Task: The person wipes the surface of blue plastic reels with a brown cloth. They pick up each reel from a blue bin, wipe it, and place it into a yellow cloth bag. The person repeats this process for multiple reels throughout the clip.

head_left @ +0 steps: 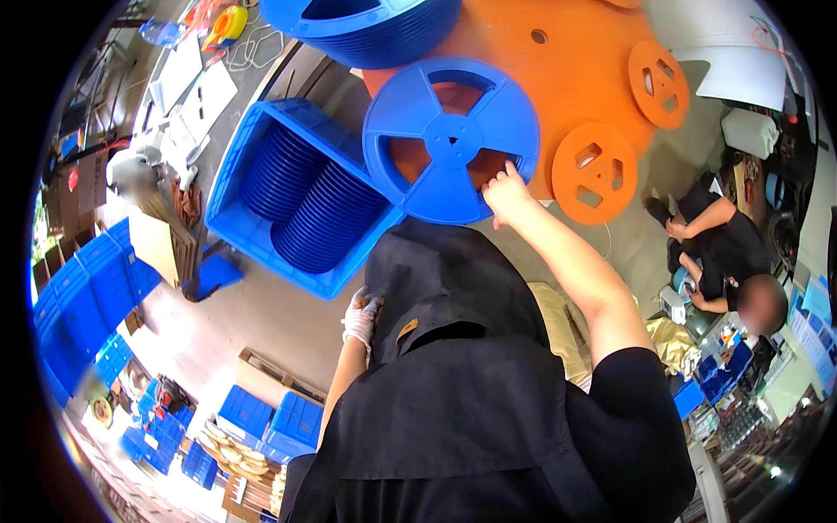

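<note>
Nearest, a black garment [453, 349] drapes below the camera; the gloved left hand [361, 319] grips its edge, fingers closed on the cloth. Beyond, the bare right hand [506, 193] pinches the lower rim of a blue reel [451, 139] over the orange table [567, 70]. A blue crate [248, 222] of reels stands left on the concrete floor [253, 322]. A seated person [724, 253] works at right.

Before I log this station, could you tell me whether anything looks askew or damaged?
Nothing looks damaged. The right hand grips the blue reel by its rim, and the reels in the blue crate stand in even rows.
</note>
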Demonstrator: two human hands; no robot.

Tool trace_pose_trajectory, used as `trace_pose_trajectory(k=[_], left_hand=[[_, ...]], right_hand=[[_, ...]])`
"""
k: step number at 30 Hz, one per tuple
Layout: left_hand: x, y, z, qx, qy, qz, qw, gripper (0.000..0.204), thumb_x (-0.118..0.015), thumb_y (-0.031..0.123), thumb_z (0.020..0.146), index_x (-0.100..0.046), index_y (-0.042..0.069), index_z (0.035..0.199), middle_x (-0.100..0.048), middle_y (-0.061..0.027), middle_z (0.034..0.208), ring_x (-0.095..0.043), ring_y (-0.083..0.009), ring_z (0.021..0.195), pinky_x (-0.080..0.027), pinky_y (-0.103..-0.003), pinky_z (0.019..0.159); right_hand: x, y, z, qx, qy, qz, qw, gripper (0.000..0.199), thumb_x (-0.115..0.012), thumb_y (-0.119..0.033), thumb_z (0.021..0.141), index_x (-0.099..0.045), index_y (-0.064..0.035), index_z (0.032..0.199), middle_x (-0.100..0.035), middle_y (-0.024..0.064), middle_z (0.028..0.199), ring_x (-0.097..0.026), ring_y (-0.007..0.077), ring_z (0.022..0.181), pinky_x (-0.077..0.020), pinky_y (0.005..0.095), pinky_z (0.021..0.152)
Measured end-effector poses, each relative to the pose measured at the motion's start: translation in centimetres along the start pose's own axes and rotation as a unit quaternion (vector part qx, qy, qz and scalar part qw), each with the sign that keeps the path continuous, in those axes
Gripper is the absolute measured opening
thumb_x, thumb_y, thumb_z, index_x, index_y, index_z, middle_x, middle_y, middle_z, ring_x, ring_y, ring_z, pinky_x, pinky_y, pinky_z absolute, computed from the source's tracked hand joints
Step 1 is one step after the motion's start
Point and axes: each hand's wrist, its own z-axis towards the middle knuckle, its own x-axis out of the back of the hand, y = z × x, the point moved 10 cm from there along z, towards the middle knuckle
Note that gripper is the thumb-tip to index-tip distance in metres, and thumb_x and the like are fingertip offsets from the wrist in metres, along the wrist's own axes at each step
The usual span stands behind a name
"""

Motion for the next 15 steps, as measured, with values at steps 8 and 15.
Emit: trace_pose_trajectory(k=[8, 15], left_hand=[[-0.8, -2.4, -3.2, 0.002, 0.026, -0.025, 0.999, 0.049, -0.061, 0.003, 0.088, -0.043, 0.005, 0.133, -0.064, -0.0044, 0.094, -0.063, -0.0157, 0.086, -0.051, -0.026, 0.077], [-0.7, -1.3, -4.7, 0.0, 0.034, 0.053, 0.998, 0.051, -0.063, 0.01, 0.087, -0.044, 0.003, 0.134, -0.066, -0.0063, 0.096, -0.061, -0.0143, 0.085, -0.049, -0.025, 0.075]], right_hand=[[-3.0, 1.0, 7.7, -0.009, -0.01, 0.005, 1.0, 0.055, -0.078, -0.034, 0.065, -0.066, -0.0099, 0.113, -0.066, 0.0062, 0.106, -0.057, 0.0257, 0.109, -0.0306, 0.0468, 0.106], [-6.9, 0.8, 7.7, -0.018, 0.034, 0.04, 0.998, 0.046, -0.071, -0.026, 0.075, -0.063, -0.0125, 0.119, -0.065, 0.005, 0.109, -0.057, 0.0252, 0.11, -0.0352, 0.0443, 0.101]])
